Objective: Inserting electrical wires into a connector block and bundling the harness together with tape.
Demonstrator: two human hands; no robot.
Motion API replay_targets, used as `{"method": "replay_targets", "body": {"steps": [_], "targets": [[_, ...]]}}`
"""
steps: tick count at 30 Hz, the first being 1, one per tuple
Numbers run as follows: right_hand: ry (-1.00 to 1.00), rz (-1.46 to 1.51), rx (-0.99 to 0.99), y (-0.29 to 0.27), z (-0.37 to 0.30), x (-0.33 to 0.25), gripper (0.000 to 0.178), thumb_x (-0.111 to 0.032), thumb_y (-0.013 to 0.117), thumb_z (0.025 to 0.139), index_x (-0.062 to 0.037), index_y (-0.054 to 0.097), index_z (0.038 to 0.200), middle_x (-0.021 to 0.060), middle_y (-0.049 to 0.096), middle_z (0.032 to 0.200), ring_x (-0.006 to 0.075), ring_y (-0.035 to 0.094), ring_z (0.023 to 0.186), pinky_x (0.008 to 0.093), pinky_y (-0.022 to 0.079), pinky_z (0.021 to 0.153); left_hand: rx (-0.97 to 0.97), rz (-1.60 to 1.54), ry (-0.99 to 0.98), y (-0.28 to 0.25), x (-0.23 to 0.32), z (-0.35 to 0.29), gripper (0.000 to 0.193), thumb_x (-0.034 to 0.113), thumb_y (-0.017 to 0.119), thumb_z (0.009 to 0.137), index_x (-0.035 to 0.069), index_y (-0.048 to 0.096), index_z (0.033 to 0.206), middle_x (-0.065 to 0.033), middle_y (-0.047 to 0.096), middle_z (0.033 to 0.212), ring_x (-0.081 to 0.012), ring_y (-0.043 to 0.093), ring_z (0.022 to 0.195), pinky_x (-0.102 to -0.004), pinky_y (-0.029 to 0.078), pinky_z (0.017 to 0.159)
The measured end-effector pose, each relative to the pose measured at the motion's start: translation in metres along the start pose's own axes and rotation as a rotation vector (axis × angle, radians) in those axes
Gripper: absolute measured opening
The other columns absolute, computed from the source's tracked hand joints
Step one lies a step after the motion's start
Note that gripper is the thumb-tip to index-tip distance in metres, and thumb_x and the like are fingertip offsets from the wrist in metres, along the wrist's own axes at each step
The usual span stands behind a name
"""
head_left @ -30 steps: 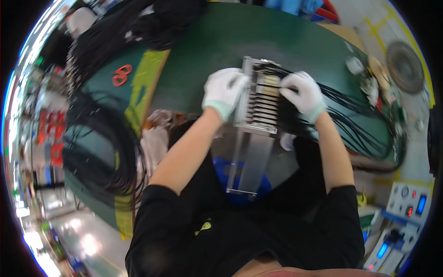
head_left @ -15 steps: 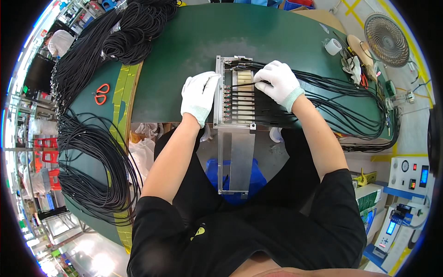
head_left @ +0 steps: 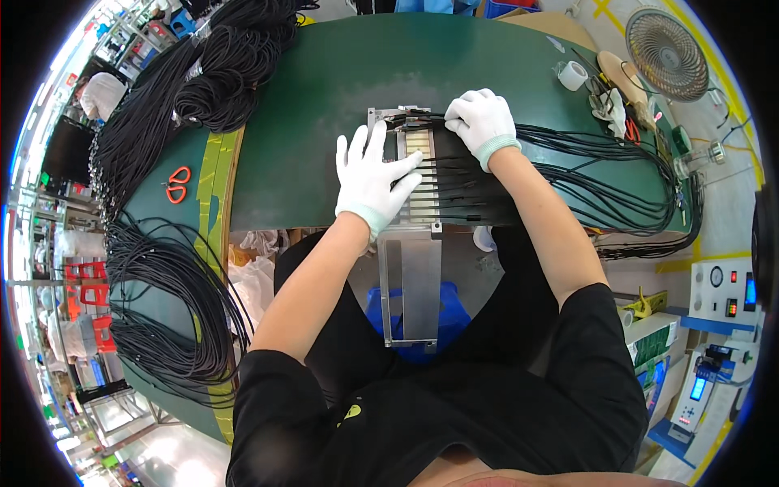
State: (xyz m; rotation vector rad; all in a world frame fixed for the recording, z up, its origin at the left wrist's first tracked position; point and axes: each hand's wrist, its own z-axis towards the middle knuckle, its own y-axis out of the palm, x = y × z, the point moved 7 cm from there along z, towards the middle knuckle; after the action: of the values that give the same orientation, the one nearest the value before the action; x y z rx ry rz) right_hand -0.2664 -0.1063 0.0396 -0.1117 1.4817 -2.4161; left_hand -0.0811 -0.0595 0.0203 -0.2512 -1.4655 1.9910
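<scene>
A long metal fixture (head_left: 422, 280) lies across the near edge of the green table, with a pale slotted strip (head_left: 418, 146) in its upper part. Several thin black cables (head_left: 458, 185) run rightward out of its slots. My left hand (head_left: 365, 183), in a white glove, rests on the fixture's left side with fingers spread, covering the cable ends there. By the fixture's far right corner, my gloved right hand (head_left: 484, 126) has its fingers closed on a black cable; the gripped part is mostly hidden. More cable ends are gathered at the fixture's far end.
Black cable bundles (head_left: 219, 89) pile up at far left, with another coil (head_left: 162, 316) nearer. Orange-handled scissors (head_left: 178, 185) lie between them and the yellow-taped edge. At right are a white tape roll (head_left: 573, 76), hand tools and a fan (head_left: 667, 55). Cables trail across the table's right side.
My left hand has moved right over the fixture and spread its fingers. My right hand has gone from the middle slots up to the cables at the far end. The view has shifted slightly.
</scene>
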Motion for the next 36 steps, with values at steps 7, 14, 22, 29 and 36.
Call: {"method": "replay_targets", "body": {"steps": [7,14,22,29,36], "targets": [[-0.119,0.274,0.135,-0.029,-0.002,-0.008,0.008,-0.016,0.072,0.075,-0.0133,0.065,0.079,0.0035,0.064,0.084,0.0286,0.059,0.086,0.0397,0.047,0.078,0.361,-0.488,-0.255,-0.013,-0.047,-0.009,0.021,0.033,0.07,0.084,0.014,0.072,0.092,-0.0152,0.06,0.124,-0.0364,0.047,0.124,-0.0505,0.027,0.11],[-0.238,0.384,0.046,-0.027,-0.013,-0.053,0.019,-0.026,0.073,0.076,-0.0129,0.065,0.088,0.0046,0.066,0.089,0.0291,0.059,0.091,0.0402,0.046,0.081,0.468,-0.397,-0.039,-0.032,-0.023,0.002,0.011,0.018,0.075,0.077,0.009,0.067,0.078,-0.013,0.064,0.114,-0.0324,0.054,0.109,-0.0454,0.038,0.1],[-0.027,0.674,-0.331,-0.011,-0.009,-0.053,0.026,-0.034,0.064,0.086,-0.0088,0.069,0.089,0.0102,0.07,0.087,0.0316,0.066,0.083,0.0403,0.051,0.074,0.385,-0.571,-0.095,-0.03,-0.023,-0.002,0.01,0.017,0.074,0.079,0.007,0.071,0.078,-0.0135,0.064,0.118,-0.032,0.053,0.114,-0.0421,0.04,0.099],[-0.016,0.82,-0.425,-0.001,-0.015,-0.058,0.026,-0.025,0.072,0.083,-0.0028,0.067,0.096,0.0109,0.067,0.091,0.0228,0.064,0.085,0.0328,0.05,0.079,0.388,-0.496,0.029,-0.036,-0.018,0.0,0.008,0.016,0.075,0.077,0.012,0.072,0.083,-0.0109,0.063,0.119,-0.0324,0.052,0.114,-0.0426,0.04,0.1],[0.219,0.985,-0.339,-0.008,-0.016,-0.022,0.019,-0.022,0.067,0.081,-0.006,0.067,0.09,0.0126,0.068,0.085,0.0246,0.066,0.083,0.0342,0.051,0.08,0.415,-0.528,-0.259,-0.029,-0.063,-0.007,0.011,0.02,0.072,0.081,0.011,0.074,0.087,-0.0112,0.063,0.12,-0.0311,0.051,0.117,-0.0407,0.039,0.102]]}}
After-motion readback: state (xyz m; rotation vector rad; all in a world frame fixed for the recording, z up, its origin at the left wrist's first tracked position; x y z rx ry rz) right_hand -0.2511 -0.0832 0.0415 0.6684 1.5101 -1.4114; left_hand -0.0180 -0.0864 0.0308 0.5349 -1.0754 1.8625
